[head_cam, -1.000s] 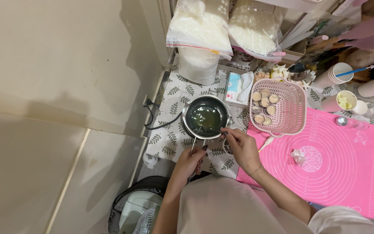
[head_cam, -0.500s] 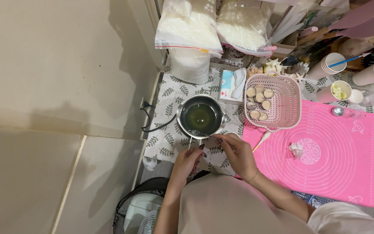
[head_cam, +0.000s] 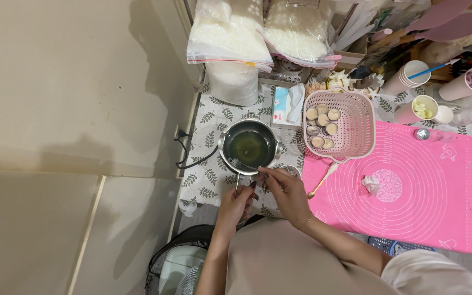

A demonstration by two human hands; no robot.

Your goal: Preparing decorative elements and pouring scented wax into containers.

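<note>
The small round steel saucepan (head_cam: 248,146) stands on the leaf-patterned tablecloth (head_cam: 206,123), near its left edge and just left of the pink silicone mat (head_cam: 411,191). It holds a clear greenish-yellow liquid with no solid lumps visible, so the contents appear fully melted.

The left hand (head_cam: 235,206) is closed around the saucepan's handle below the rim and steadies the vessel. The right hand (head_cam: 286,188) pinches a thin metal utensil (head_cam: 242,164), probably a spoon, though the view is too small to confirm; its tip lies inside the pan at the near rim. The two hands are close together but not touching.

Progress, as judged from the layout: the melt looks ready and stirring is in hand. No liquid is seen outside the pan. The pink perforated plastic basket (head_cam: 356,117), just right of the pan, holds several small pale round discs (head_cam: 322,120), untouched by either hand. A crumpled white scrap (head_cam: 371,183) lies alone on the mat. Two clear bags of white flakes (head_cam: 258,33) rest behind the pan, zipped shut.
</note>
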